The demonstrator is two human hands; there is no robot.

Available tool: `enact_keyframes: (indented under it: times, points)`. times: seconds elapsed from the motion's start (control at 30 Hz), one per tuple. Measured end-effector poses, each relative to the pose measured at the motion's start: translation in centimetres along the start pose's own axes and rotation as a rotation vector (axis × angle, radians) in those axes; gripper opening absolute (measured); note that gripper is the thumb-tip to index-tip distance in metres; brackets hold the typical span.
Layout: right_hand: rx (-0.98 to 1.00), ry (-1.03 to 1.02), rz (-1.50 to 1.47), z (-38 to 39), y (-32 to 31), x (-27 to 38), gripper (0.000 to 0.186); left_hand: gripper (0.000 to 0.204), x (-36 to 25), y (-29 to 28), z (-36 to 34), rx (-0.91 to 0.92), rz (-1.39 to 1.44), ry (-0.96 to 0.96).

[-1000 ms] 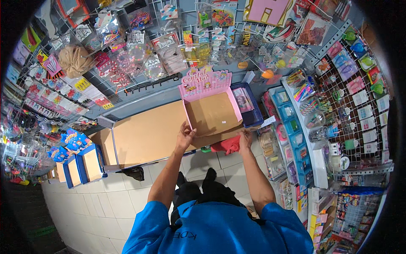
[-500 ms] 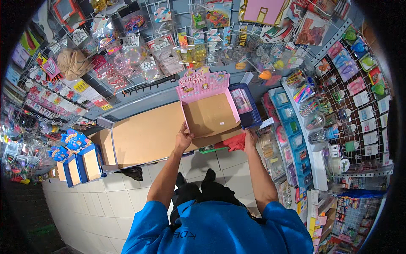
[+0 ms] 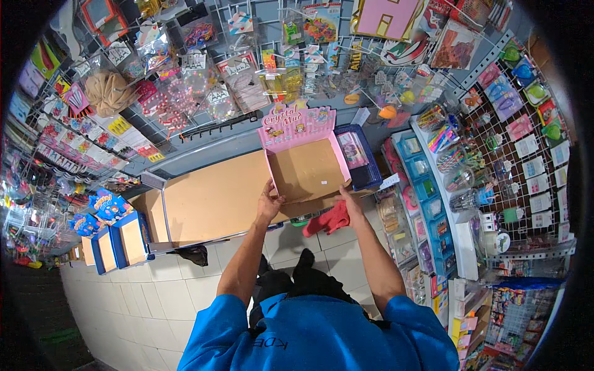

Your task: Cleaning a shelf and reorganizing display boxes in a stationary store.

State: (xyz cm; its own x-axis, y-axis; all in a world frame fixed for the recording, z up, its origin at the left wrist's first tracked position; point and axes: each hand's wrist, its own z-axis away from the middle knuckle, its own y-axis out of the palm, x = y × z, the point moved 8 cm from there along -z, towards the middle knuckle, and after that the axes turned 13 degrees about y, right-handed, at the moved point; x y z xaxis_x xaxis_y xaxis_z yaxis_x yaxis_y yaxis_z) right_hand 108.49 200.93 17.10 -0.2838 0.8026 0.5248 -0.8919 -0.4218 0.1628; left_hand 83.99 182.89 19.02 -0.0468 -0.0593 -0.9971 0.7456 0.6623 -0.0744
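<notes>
Head view: pink box [image 3: 307, 170] on cardboard [image 3: 213, 201]
Left hand [image 3: 270, 207]: grips near edge
Right hand [image 3: 346, 199]: grips corner
Change: box nudged up — barely, being settled

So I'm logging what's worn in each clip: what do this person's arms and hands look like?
Both forearms are bare below short bright-blue sleeves. The left hand and right hand wear no gloves; no watch, rings or bands can be made out at this size.

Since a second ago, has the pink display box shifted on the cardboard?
Cannot tell. The pink display box sits at the same right end of the flat brown cardboard, beside the blue box; small shifts match head motion.
</notes>
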Motion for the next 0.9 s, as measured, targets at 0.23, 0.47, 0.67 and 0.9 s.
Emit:
enact_keyframes:
  times: [0.23,0.47,0.67,0.9]
  points:
    - [0.014,-0.195,0.050,-0.3,2.3,0.9,0.036,0.081,0.4,-0.2,0.0,-0.014,0.080,0.050]
    - [0.018,-0.214,0.048,-0.2,2.3,0.1,0.024,0.081,0.4,-0.6,0.2,0.016,0.067,0.013]
    - [-0.043,-0.173,0.094,0.0,1.8,0.1,0.026,0.080,-0.2,-0.4,0.9,-0.023,0.045,0.014]
    - [0.043,-0.238,0.389,5.0,4.9,-2.2,0.023,0.072,-9.7,-5.3,7.7,0.044,0.052,-0.074]
